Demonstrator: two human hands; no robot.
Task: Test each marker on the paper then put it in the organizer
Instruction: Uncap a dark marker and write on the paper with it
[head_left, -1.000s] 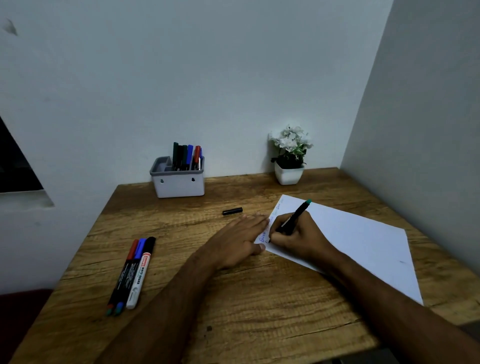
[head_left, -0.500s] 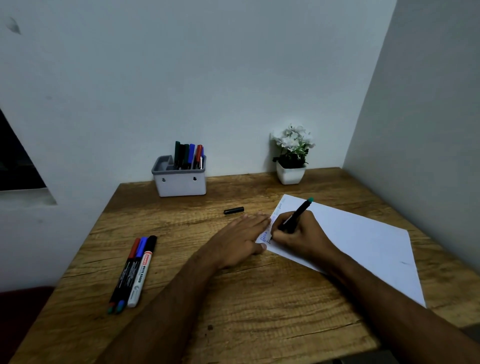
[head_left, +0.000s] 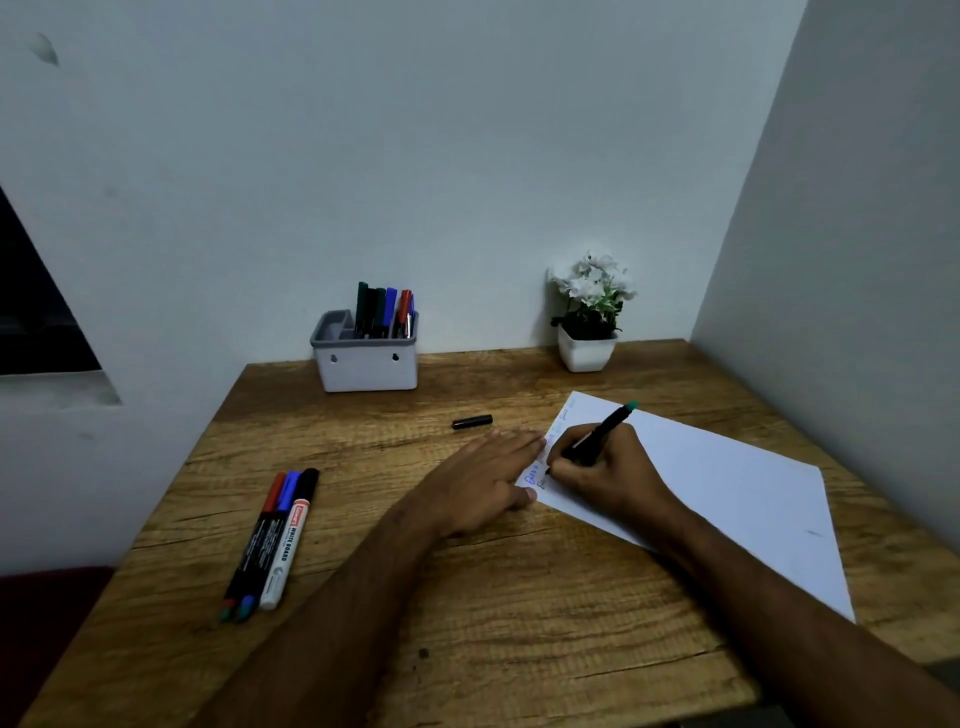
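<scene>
My right hand (head_left: 608, 473) grips a black marker with a green end (head_left: 602, 428), its tip down on the near-left corner of the white paper (head_left: 737, 478). Faint coloured scribbles run along that paper edge. My left hand (head_left: 483, 478) lies flat, fingers straight, pressing the paper's left edge to the table. A loose black cap (head_left: 471, 422) lies just beyond my left hand. Three capped markers (head_left: 275, 540) lie side by side at the left. The grey-white organizer (head_left: 366, 358) stands by the back wall with several markers upright in it.
A white pot with white flowers (head_left: 589, 317) stands at the back right. Walls close off the back and right sides of the wooden table (head_left: 493, 613). The table's left edge drops off beside the three markers.
My right hand has shifted slightly while the marker tip stays on the paper's corner. My left hand stays flat in place.
</scene>
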